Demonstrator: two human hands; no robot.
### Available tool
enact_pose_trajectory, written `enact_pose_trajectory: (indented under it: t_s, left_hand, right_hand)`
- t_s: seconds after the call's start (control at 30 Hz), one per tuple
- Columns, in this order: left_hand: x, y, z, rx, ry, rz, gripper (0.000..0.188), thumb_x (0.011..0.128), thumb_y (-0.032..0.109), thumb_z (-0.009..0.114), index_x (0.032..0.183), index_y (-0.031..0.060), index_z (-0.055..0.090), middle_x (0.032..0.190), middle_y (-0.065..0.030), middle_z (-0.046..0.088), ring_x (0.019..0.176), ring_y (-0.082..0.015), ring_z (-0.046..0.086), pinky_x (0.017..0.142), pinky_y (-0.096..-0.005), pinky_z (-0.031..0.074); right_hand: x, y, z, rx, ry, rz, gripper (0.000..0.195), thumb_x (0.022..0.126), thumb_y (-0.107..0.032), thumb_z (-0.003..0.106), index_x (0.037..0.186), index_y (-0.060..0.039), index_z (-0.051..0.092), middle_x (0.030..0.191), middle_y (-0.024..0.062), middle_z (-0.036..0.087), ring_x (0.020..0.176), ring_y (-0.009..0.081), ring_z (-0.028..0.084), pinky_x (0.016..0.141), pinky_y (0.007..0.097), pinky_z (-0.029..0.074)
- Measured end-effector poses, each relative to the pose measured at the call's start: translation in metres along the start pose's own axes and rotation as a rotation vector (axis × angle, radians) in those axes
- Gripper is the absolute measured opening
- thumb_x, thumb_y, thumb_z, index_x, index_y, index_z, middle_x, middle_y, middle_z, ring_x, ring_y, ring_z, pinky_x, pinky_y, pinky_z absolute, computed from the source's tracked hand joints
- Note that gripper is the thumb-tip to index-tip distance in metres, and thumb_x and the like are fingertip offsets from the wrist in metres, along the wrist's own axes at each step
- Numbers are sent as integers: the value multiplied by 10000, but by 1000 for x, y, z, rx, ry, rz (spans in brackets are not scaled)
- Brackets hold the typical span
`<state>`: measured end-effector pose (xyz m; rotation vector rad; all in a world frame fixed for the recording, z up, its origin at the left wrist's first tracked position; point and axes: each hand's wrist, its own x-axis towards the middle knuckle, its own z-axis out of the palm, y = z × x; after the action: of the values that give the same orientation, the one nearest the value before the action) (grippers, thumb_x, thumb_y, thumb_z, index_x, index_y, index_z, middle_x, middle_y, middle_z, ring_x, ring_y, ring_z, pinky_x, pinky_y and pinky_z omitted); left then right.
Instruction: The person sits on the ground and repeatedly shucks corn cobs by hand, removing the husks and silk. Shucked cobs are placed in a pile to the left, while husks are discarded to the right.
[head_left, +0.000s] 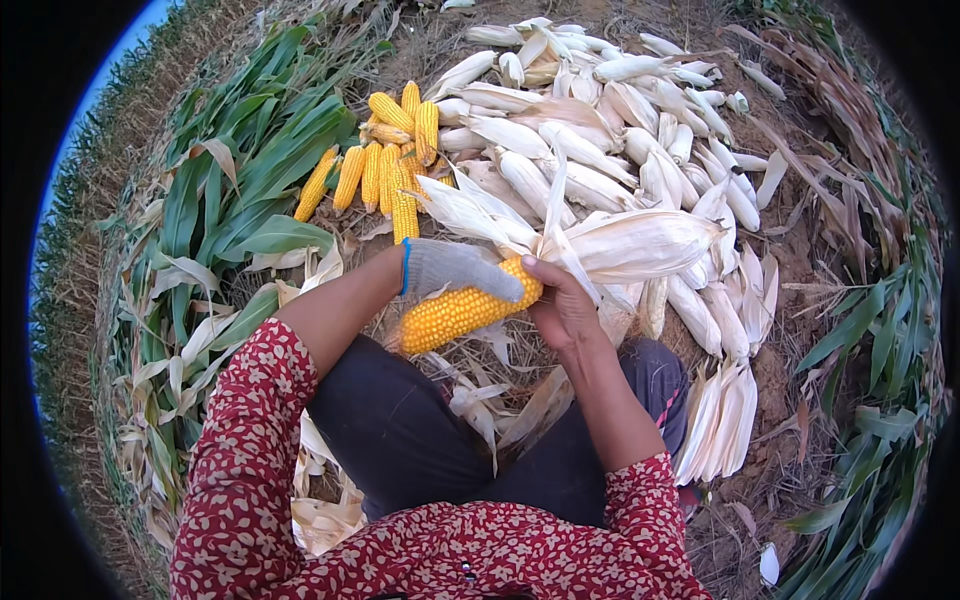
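Observation:
A bare yellow ear of corn (459, 319) lies slantwise in front of me, its husk (637, 244) peeled back and spread at the right end. My left hand (461, 268), in a grey knit glove with a blue cuff, is wrapped over the kernels near that end. Ungloved, my right hand (564, 304) grips the base of the ear where the husk joins it, thumb on top. The fingers beneath the ear are partly hidden. Just beyond my left hand sits a small heap of husked yellow ears (390, 169).
A large pile of ears in pale husks (570, 142) spreads ahead and right. Stripped husks (720, 424) lie in a neat bundle beside my right knee. Green corn stalks and leaves (247, 165) flank the left, more leaves (862, 330) the right. Dry husks (476, 409) litter the ground between my legs.

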<state>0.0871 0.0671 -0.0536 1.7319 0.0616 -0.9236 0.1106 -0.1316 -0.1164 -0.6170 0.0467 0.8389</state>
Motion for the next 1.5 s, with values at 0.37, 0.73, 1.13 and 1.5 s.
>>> enact_pose_trajectory:
  t_s: [0.37,0.73,1.13,1.5]
  left_hand:
    - [-18,1,-1,535,230,126,584,942,526,683,1289,57,682,1110,-93,729,916,-151,667,810,-297,546]
    - [-2,24,18,232,565,247,544,978,531,605,1194,43,708,1012,-164,735,885,-258,688,812,-412,539]
    - [-8,11,17,429,226,189,600,738,242,807,1250,26,581,1050,-71,698,951,-180,653,889,-344,527]
    - [6,-13,28,-339,53,205,528,739,120,775,1226,17,600,1028,-79,693,869,-176,687,817,-344,585]
  right_hand:
    - [2,-3,-13,-259,-100,71,632,867,-175,808,1402,17,533,1381,126,593,1338,229,500,1194,384,304]
    - [20,35,-28,-795,-96,-215,423,927,-231,777,1286,-58,632,1201,66,667,1133,214,618,995,368,487]
    - [23,-38,16,-57,82,-392,313,1009,-326,640,1014,-17,687,977,97,692,943,191,652,904,353,524]
    - [26,-66,16,638,172,-589,289,980,-225,410,692,-197,411,525,-62,306,477,108,352,620,340,491]
